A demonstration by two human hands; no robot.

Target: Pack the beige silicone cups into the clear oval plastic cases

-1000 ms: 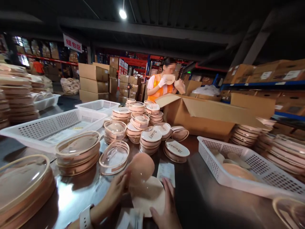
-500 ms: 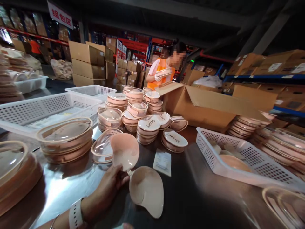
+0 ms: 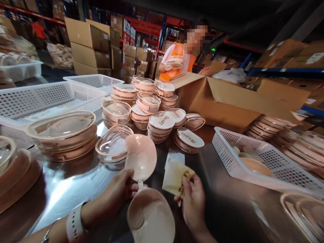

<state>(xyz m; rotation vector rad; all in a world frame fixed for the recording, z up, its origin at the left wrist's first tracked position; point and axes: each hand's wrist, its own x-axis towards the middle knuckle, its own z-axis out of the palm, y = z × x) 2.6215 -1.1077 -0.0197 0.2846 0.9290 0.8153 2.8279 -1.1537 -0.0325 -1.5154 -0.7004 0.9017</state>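
My left hand [image 3: 121, 185] pinches a beige stick-on bra [image 3: 141, 153] near the clasp that joins its two cups. One cup points up and away; the other hangs toward me with its hollow inner side showing. My right hand [image 3: 192, 199] is closed on a small yellowish paper slip [image 3: 174, 177] with dark print along one edge. A pale paper packet [image 3: 175, 156] lies flat on the dark table behind the slip, partly covered by it. Just beyond the upper cup sits an oval clear-lidded case [image 3: 113, 143].
Stacks of pink clear-lidded cases [image 3: 149, 101] fill the table's far middle, with more cases [image 3: 65, 135] at left. White baskets [image 3: 83, 89] stand behind left; another basket [image 3: 235, 168] at right holds beige cups. Beyond are an open carton [image 3: 215, 108] and a person in an orange vest [image 3: 177, 54].
My right hand has come into view with the yellowish slip, above the packet. The bra has shifted slightly, its lower cup now nearer to me. The view has tilted downward a little.
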